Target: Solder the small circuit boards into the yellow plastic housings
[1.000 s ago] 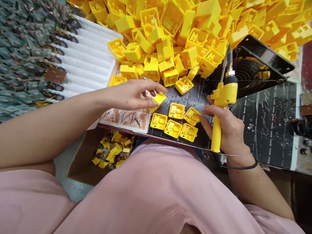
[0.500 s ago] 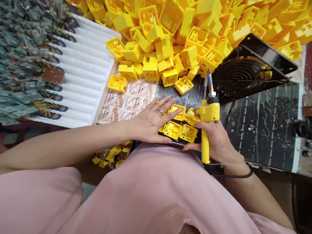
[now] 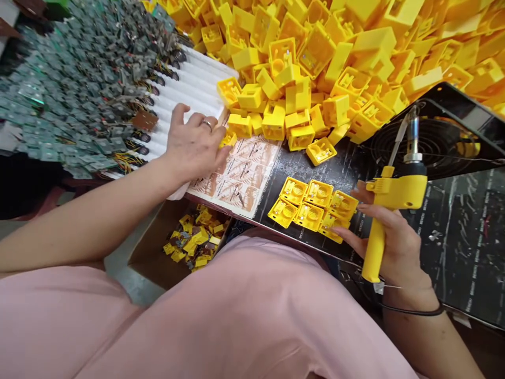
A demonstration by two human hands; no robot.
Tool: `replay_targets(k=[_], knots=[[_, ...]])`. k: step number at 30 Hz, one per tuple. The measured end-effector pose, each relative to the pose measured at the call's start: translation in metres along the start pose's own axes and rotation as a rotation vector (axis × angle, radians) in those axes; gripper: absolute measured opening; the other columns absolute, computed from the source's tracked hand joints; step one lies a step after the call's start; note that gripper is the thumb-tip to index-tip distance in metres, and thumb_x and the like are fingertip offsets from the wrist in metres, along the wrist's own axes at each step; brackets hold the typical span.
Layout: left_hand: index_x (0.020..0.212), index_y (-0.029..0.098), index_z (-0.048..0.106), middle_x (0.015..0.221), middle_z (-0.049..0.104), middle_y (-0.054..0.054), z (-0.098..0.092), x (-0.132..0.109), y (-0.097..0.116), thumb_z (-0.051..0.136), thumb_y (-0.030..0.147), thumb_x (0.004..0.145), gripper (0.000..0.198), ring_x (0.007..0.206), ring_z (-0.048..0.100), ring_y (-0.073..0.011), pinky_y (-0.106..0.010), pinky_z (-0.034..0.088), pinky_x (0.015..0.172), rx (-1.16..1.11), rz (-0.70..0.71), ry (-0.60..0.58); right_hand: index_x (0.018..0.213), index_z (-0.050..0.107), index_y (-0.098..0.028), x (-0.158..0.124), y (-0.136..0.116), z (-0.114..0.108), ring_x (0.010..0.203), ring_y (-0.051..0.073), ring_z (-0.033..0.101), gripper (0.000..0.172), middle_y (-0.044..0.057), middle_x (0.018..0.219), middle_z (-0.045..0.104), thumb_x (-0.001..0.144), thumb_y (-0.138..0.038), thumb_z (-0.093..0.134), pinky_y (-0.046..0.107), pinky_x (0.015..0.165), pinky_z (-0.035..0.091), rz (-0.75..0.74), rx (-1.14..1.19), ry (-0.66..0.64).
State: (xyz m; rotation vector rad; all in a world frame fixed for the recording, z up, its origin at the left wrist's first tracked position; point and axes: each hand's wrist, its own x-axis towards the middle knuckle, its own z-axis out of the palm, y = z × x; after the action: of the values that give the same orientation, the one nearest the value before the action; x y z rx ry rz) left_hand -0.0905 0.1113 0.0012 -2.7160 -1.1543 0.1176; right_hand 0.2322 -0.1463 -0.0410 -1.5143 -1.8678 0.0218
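Note:
My right hand (image 3: 398, 247) is wrapped round the yellow handle of a soldering gun (image 3: 398, 192), its metal tip pointing up and away. That hand's thumb and fingertips touch the right end of a block of small yellow plastic cases (image 3: 310, 217), set in two rows with their hollow sides up. My left hand (image 3: 197, 139) is open, palm down, over the edge of the white ridged foam tray (image 3: 199, 79). Its fingers are bent and apart, and I see nothing held in them. A yellow case (image 3: 229, 139) is partly hidden beside its thumb.
A large heap of yellow cases (image 3: 300, 95) covers the back. Green circuit boards with wires (image 3: 98, 89) crowd the tray's left side. A black fan (image 3: 434, 131) stands at right behind the gun. Below the table edge, a cardboard box (image 3: 152, 252) holds yellow parts.
My left hand has left the block of cases and moved left to the foam tray. My right hand still grips the soldering gun beside the cases. The view has shifted left.

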Motion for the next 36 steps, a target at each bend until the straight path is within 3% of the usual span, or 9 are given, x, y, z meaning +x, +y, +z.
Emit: replay_targets(k=[5, 9, 12, 16, 19, 22, 26, 31, 36], knots=[[0.135, 0.017, 0.069, 0.143, 0.07, -0.014, 0.016, -0.017, -0.001, 0.041, 0.032, 0.103, 0.045, 0.135, 0.063, -0.0332, -0.054, 0.054, 0.115, -0.153, 0.282, -0.009, 0.137, 0.057, -0.031, 0.0, -0.003, 0.002, 0.115, 0.031, 0.077, 0.053, 0.012, 0.135, 0.073, 0.091, -0.028, 0.083, 0.05, 0.097, 0.067, 0.05, -0.017, 0.033], [0.127, 0.02, 0.074, 0.135, 0.071, -0.015, 0.021, -0.038, 0.021, 0.041, 0.03, 0.109, 0.039, 0.13, 0.067, -0.0288, -0.042, 0.061, 0.107, -0.325, 0.468, 0.097, 0.133, 0.06, -0.03, -0.001, -0.003, 0.004, 0.108, 0.029, 0.079, 0.053, 0.012, 0.133, 0.074, 0.087, -0.022, 0.086, 0.045, 0.098, 0.067, 0.054, -0.025, 0.049], [0.136, 0.019, 0.068, 0.143, 0.065, -0.017, 0.022, -0.052, 0.045, 0.044, 0.025, 0.109, 0.036, 0.128, 0.068, -0.0269, -0.037, 0.064, 0.099, -0.429, 0.565, 0.219, 0.131, 0.06, -0.03, 0.0, -0.003, 0.004, 0.109, 0.029, 0.079, 0.052, 0.012, 0.131, 0.075, 0.087, -0.02, 0.085, 0.046, 0.102, 0.065, 0.057, -0.035, 0.058], [0.146, 0.022, 0.057, 0.159, 0.054, -0.014, 0.011, -0.034, 0.049, 0.046, 0.039, 0.109, 0.042, 0.141, 0.059, -0.0299, -0.048, 0.057, 0.113, -0.465, 0.377, 0.187, 0.132, 0.058, -0.031, 0.001, -0.003, 0.003, 0.105, 0.028, 0.08, 0.053, 0.011, 0.13, 0.075, 0.088, -0.017, 0.083, 0.044, 0.094, 0.067, 0.062, -0.017, 0.063], [0.152, 0.017, 0.051, 0.159, 0.053, -0.012, -0.003, 0.006, 0.031, 0.048, 0.047, 0.107, 0.054, 0.146, 0.047, -0.0347, -0.055, 0.048, 0.121, -0.354, 0.058, 0.055, 0.133, 0.058, -0.03, 0.001, -0.004, 0.002, 0.105, 0.028, 0.08, 0.052, 0.012, 0.129, 0.076, 0.088, -0.018, 0.083, 0.042, 0.09, 0.068, 0.047, -0.025, 0.08], [0.146, 0.009, 0.055, 0.149, 0.059, -0.01, -0.011, 0.039, 0.013, 0.039, 0.048, 0.11, 0.055, 0.139, 0.046, -0.0308, -0.053, 0.045, 0.12, -0.302, -0.081, -0.082, 0.132, 0.058, -0.029, 0.001, -0.004, 0.001, 0.106, 0.027, 0.08, 0.05, 0.012, 0.131, 0.075, 0.089, -0.018, 0.082, 0.043, 0.099, 0.066, 0.053, -0.02, 0.082], [0.142, 0.015, 0.061, 0.135, 0.068, -0.003, -0.007, 0.051, 0.001, 0.038, 0.046, 0.11, 0.05, 0.117, 0.054, -0.0225, -0.048, 0.045, 0.115, -0.312, -0.087, -0.116, 0.133, 0.058, -0.028, 0.0, -0.005, 0.001, 0.105, 0.026, 0.08, 0.051, 0.012, 0.129, 0.076, 0.089, -0.016, 0.082, 0.042, 0.102, 0.065, 0.049, -0.028, 0.091], [0.147, 0.021, 0.062, 0.109, 0.076, -0.005, 0.002, 0.037, 0.003, 0.048, 0.051, 0.103, 0.055, 0.099, 0.063, -0.0271, -0.048, 0.054, 0.093, -0.254, -0.015, -0.176, 0.132, 0.06, -0.028, 0.003, -0.008, 0.003, 0.112, 0.028, 0.079, 0.05, 0.014, 0.135, 0.074, 0.089, -0.015, 0.082, 0.045, 0.106, 0.064, 0.054, -0.039, 0.099], [0.134, 0.018, 0.07, 0.104, 0.077, -0.007, 0.006, 0.038, 0.018, 0.045, 0.056, 0.103, 0.054, 0.104, 0.066, -0.029, -0.049, 0.054, 0.097, -0.363, -0.003, -0.166, 0.131, 0.062, -0.028, 0.004, -0.014, 0.002, 0.113, 0.027, 0.078, 0.05, 0.014, 0.138, 0.072, 0.088, -0.012, 0.082, 0.042, 0.108, 0.063, 0.05, -0.074, 0.082]])
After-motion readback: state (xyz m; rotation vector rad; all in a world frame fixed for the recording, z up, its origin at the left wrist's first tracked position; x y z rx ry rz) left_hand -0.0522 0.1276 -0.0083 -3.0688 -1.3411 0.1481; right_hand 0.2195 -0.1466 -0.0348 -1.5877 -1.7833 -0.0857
